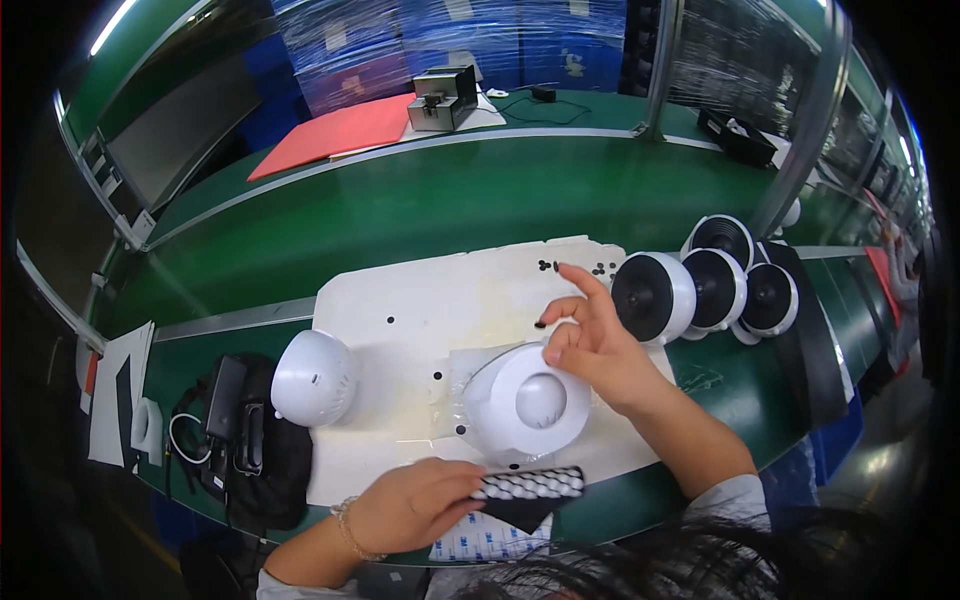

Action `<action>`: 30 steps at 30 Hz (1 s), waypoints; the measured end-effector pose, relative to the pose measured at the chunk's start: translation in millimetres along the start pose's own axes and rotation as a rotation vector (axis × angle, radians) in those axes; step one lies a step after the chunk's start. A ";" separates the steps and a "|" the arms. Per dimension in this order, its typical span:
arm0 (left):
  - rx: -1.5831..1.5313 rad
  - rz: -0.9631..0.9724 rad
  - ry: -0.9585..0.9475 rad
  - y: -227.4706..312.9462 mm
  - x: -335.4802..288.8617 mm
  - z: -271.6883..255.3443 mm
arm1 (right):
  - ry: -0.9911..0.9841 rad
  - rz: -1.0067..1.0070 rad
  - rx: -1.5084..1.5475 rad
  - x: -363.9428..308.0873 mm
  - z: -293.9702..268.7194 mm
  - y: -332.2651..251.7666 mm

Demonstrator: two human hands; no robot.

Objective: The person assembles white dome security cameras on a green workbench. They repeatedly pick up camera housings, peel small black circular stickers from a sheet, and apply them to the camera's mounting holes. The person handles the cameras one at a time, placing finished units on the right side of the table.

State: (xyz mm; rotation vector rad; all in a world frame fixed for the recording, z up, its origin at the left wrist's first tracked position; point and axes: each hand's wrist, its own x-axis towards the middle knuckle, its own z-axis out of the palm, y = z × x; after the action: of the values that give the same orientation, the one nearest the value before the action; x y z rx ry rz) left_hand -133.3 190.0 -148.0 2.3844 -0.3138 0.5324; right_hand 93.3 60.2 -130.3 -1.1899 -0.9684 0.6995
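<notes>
My left hand is closed on a folded black sheet whose curled upper part shows rows of whitish rounded spots. Beneath it lies a white sheet with blue print. Fingers apart, my right hand hovers at the upper right of a white rounded housing with a ring-shaped face. Small black spots show at two of its fingertips; whether they are pads or nails, I cannot tell. That housing rests on clear plastic film on a pale mat. Small black discs are scattered on the mat.
Another white housing stands left, beside a black bag with dark devices on it. Several white units with black round faces cluster at the right near a metal post. Behind are a red sheet and a metal box.
</notes>
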 end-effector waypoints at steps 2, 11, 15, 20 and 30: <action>-0.205 0.093 0.075 6.6 10.7 7.0 | 0.036 0.000 0.042 12.6 -1.0 -1.7; -0.080 0.008 0.092 -22.9 20.8 13.5 | -0.070 -0.080 -0.074 5.2 -1.2 0.2; -0.022 0.134 0.183 -34.5 8.7 25.0 | -0.180 -0.158 -0.111 -3.8 -5.6 3.4; 0.015 0.333 0.066 -30.3 14.5 34.7 | -0.287 -0.328 -0.064 -4.3 -15.7 19.0; -0.076 0.290 0.130 -42.8 13.7 37.0 | -0.146 -0.495 -0.563 -14.9 10.9 -8.8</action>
State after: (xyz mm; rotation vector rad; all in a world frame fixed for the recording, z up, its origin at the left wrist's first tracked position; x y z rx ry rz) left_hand -95.2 196.7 -191.4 2.2312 -0.6151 0.7898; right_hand 76.6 49.9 -124.5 -1.3113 -1.5786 0.1115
